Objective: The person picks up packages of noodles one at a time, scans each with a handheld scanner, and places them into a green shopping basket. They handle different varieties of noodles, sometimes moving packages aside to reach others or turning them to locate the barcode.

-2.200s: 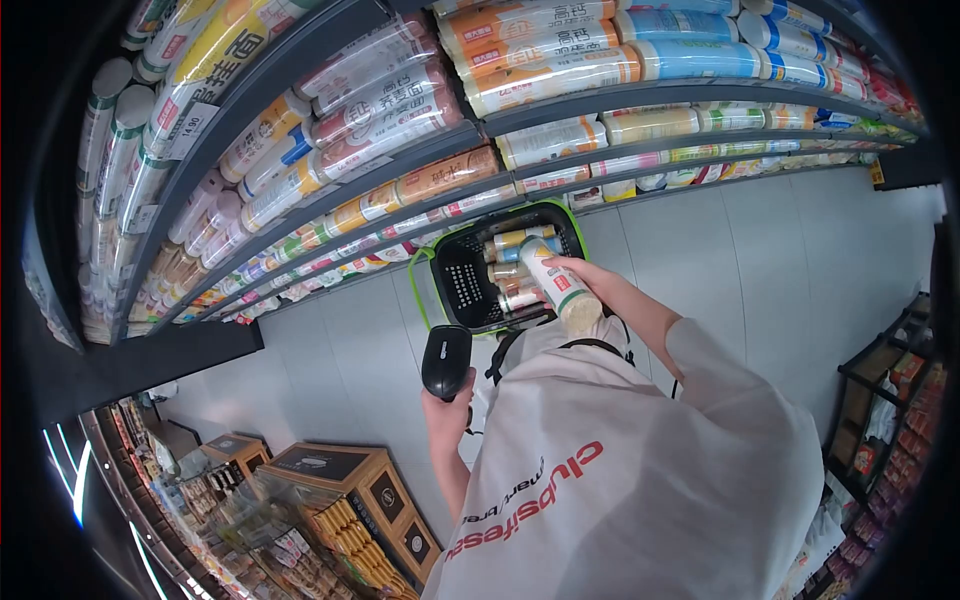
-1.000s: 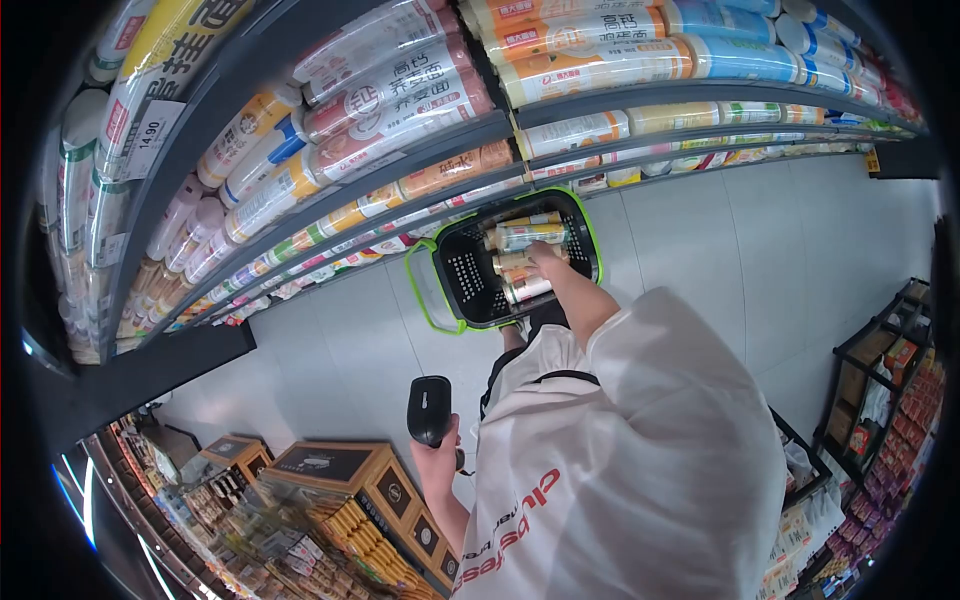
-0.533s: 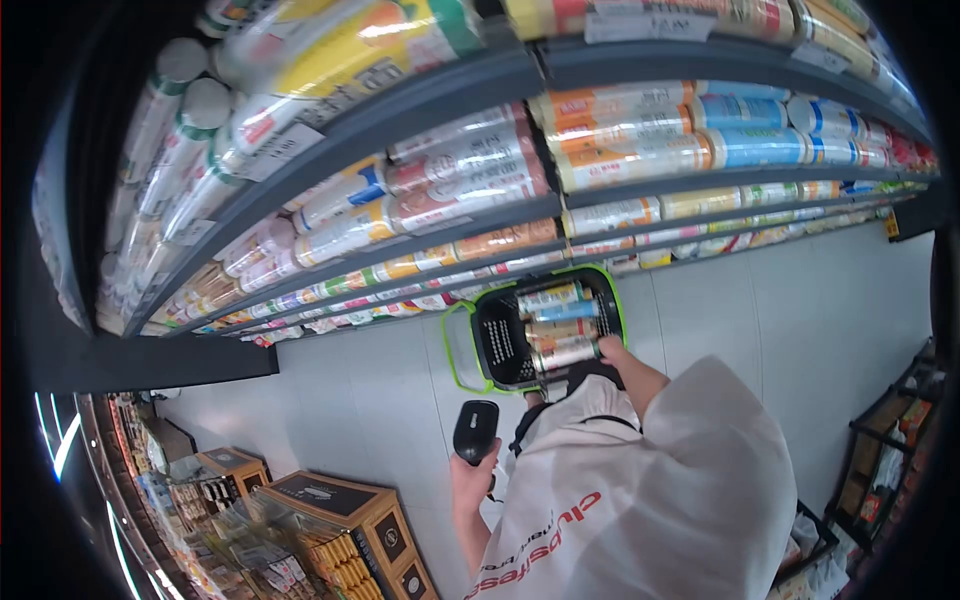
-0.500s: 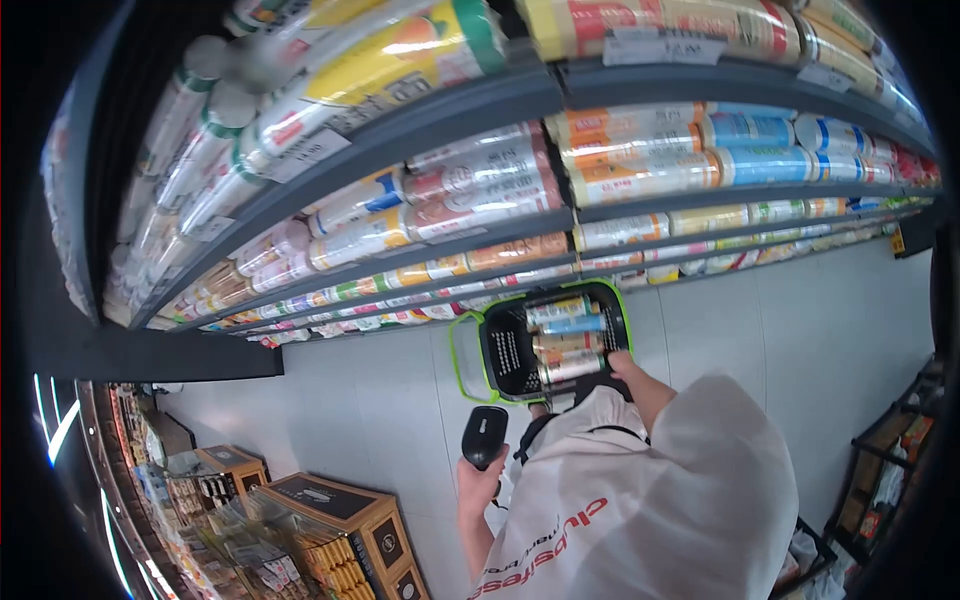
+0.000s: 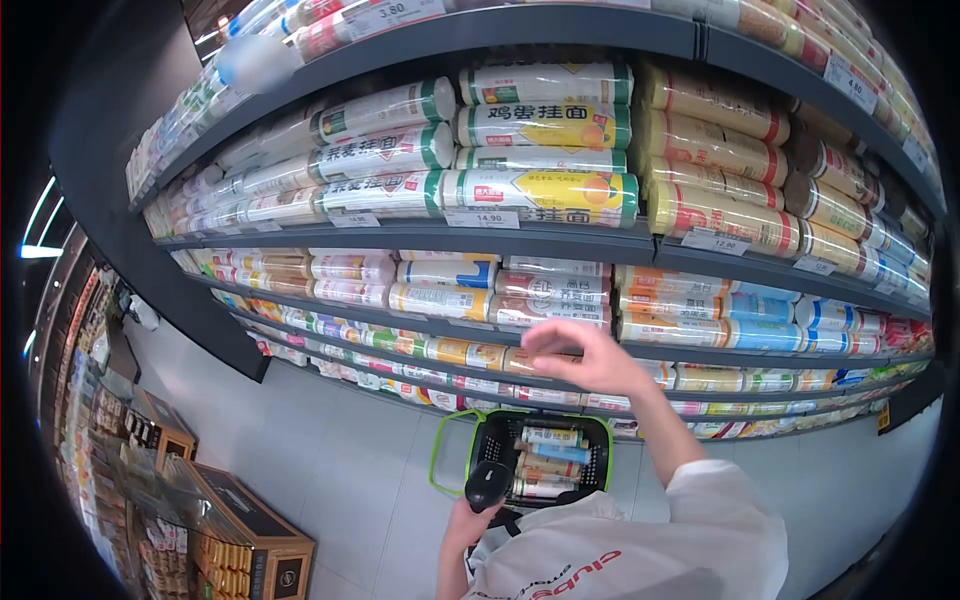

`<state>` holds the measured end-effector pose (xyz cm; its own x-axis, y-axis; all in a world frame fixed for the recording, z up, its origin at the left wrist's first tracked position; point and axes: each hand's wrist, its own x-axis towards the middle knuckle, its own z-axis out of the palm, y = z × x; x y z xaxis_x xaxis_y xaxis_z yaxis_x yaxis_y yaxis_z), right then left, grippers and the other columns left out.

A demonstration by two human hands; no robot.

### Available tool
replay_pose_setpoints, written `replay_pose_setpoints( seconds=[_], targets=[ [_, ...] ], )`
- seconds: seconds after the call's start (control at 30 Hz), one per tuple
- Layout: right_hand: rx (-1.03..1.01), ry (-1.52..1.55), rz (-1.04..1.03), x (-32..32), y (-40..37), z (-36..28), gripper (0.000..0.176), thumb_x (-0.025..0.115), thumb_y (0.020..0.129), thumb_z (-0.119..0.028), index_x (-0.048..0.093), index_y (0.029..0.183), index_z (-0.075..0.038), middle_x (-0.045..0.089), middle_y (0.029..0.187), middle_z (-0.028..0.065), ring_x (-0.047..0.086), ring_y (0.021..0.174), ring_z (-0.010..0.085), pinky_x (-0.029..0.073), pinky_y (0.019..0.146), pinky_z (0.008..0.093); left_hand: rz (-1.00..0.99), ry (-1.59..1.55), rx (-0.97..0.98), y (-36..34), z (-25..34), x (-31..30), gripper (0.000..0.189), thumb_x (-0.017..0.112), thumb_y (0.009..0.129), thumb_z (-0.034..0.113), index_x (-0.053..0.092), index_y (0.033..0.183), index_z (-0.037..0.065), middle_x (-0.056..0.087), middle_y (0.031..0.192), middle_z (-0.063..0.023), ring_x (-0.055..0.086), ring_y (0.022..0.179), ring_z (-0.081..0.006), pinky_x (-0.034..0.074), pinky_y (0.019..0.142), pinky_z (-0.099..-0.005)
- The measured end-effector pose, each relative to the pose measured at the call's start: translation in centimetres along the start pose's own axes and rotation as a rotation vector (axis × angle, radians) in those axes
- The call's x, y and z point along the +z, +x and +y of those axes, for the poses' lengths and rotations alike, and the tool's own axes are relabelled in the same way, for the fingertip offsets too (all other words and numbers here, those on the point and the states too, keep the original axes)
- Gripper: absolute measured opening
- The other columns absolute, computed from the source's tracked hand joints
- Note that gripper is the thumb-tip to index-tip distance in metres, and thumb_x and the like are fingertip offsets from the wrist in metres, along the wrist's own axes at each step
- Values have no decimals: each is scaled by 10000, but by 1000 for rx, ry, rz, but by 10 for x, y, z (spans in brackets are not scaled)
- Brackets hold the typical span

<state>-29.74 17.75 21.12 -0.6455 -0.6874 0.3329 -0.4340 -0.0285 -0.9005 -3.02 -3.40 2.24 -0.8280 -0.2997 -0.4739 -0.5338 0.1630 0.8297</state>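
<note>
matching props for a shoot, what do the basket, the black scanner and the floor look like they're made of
Basket: likely moulded plastic, black with a bright green rim; small holes pierce its walls. Scanner: probably hard plastic, smooth, going by its rounded black shell. Floor: pale grey tiles with thin straight joints; ceramic or stone, I can't tell.

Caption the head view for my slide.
Empty right hand raised before noodle shelves; left hand holds a scanner near the basket.
</note>
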Motion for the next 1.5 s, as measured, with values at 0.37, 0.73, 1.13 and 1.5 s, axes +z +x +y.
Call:
replay_pose_setpoints(
  seconds=[0.37, 0.73, 1.13, 1.5],
  targets=[
    [-286, -1278, 402, -31, 301, -116, 1081, 811, 647, -489, 321, 1498, -36, 329, 1535, 211, 280, 1444, 344, 248, 1187, 429, 31, -11, 226, 34, -20, -103, 306, 799, 798, 291, 711, 905, 18, 637, 681, -23, 570, 633, -112, 473, 590, -320],
    [-144, -1447, 415, -4, 310, -132, 1002, 861, 587, -484, 476, 1412, -64, 543, 1369, 198, 513, 1279, 338, 402, 1084, 380, 208, -245, 253, 68, -105, -197, 277, 727, 821, 257, 679, 949, 16, 586, 657, -20, 510, 541, -143, 420, 483, -343],
    [-240, -606, 694, 45, 254, -136, 671, 857, 690, -349, 570, 1213, -41, 658, 1071, 150, 644, 964, 195, 505, 858, 308, -3, -124, 327, 118, -79, -234, 381, 684, 855, 167, 605, 1205, 40, 618, 758, -26, 554, 626, -136, 448, 531, -326],
    [-117, 68, 800, 90, 87, -101, 337, 656, 878, -271, 658, 1034, 28, 665, 901, 36, 603, 844, 85, 461, 756, 235, -132, -87, 273, 107, -4, -228, 180, 777, 818, 159, 684, 869, 14, 611, 645, 6, 547, 561, -68, 420, 510, -263]
  ],
)
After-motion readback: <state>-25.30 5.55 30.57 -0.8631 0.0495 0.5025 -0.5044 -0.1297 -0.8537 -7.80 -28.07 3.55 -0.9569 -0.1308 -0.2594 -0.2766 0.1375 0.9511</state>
